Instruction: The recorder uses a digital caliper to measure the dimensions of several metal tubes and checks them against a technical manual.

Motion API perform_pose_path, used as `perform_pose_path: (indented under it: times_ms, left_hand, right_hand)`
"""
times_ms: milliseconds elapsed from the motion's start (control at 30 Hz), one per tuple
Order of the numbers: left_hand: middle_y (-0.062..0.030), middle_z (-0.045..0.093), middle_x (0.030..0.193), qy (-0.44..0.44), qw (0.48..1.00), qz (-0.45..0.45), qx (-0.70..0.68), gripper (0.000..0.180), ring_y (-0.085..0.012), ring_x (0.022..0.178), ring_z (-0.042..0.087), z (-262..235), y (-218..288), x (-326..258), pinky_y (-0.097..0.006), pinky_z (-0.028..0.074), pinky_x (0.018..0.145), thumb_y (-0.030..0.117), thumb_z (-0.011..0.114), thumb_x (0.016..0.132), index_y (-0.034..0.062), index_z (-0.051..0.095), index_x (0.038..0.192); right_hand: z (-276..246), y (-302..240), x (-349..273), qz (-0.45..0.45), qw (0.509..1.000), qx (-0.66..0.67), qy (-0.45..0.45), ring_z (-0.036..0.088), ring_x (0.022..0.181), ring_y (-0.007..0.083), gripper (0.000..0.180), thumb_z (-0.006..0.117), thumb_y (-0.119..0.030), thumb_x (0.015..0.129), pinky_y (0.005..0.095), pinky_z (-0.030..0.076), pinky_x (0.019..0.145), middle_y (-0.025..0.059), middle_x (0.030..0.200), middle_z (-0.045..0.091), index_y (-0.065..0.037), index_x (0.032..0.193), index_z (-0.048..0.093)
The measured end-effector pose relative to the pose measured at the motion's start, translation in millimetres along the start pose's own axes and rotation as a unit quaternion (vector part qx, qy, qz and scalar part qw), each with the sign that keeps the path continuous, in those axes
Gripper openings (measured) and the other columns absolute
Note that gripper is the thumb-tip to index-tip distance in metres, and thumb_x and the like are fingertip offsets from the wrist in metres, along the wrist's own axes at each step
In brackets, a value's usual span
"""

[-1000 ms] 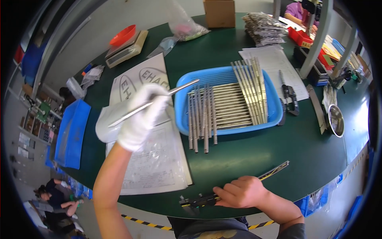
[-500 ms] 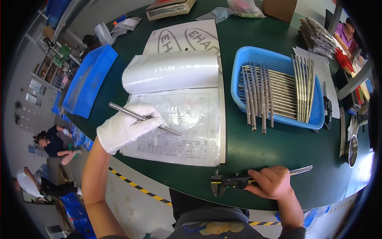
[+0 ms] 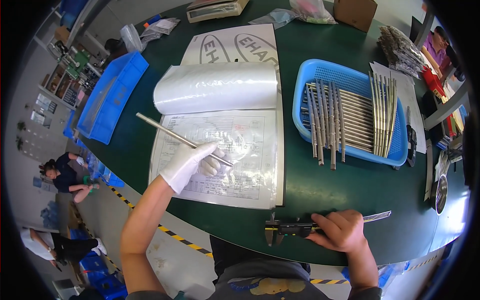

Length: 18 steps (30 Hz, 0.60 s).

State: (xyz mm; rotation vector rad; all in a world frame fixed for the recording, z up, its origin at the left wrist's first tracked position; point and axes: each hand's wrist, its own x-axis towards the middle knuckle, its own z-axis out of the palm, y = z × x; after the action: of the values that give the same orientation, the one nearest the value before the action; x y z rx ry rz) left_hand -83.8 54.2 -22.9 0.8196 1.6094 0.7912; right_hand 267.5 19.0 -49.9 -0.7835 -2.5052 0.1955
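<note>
My left hand (image 3: 192, 165), in a white glove, is closed around a slim metal rod (image 3: 167, 132). The rod slants across an open binder page, a technical drawing (image 3: 235, 185) in a clear sleeve; one end points up-left past the page, the other toward its middle. Bare, my right hand (image 3: 342, 230) grips a black digital caliper (image 3: 292, 228) at the table's near edge. Its jaws are at the left end, and its metal beam sticks out right of my fist. Nothing shows between the jaws.
A light blue basket (image 3: 305, 125) right of the binder holds many similar metal rods (image 3: 355, 120). A blue bin (image 3: 112, 97) stands at the left edge. Another caliper (image 3: 411, 135) lies on paper beyond the basket. A scale (image 3: 217, 10), plastic bags and a cardboard box (image 3: 355, 12) sit at the back.
My left hand has moved right over the page and turned, and more of the rod's length shows behind the fingers. My right hand and the caliper stay nearly still.
</note>
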Motion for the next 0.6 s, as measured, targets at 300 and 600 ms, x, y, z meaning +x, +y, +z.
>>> perform_pose_path:
  times_ms: [300, 600]
  left_hand:
    - [-0.0115, 0.063, 0.071, 0.073, 0.993, 0.057, -0.077, 0.026, -0.0145, 0.051, 0.058, 35.6, -17.6, -14.3, -0.025, 0.047, 0.045, 0.022, 0.058, 0.088, -0.0041, 0.061, 0.085]
    - [-0.0152, 0.063, 0.072, 0.085, 0.938, 0.037, -0.334, 0.031, -0.0189, 0.052, 0.06, 94.8, -42.6, -58.1, -0.03, 0.051, 0.051, 0.026, 0.056, 0.089, -0.0039, 0.06, 0.081]
  right_hand:
    - [-2.2, -0.4, -1.1, 0.025, 1.0, -0.001, -0.003, 0.05, 0.045, 0.0153, 0.037, 0.073, -0.033, 0.065, 0.0277, 0.04, 0.042, -0.0002, 0.057, 0.048, -0.005, 0.088, 0.065]
    - [-6.7, 0.3, 3.2, 0.054, 0.998, 0.012, -0.016, 0.053, 0.049, 0.0182, 0.038, 0.069, -0.02, 0.069, 0.0289, 0.043, 0.045, 0.0041, 0.062, 0.051, 0.003, 0.097, 0.061]
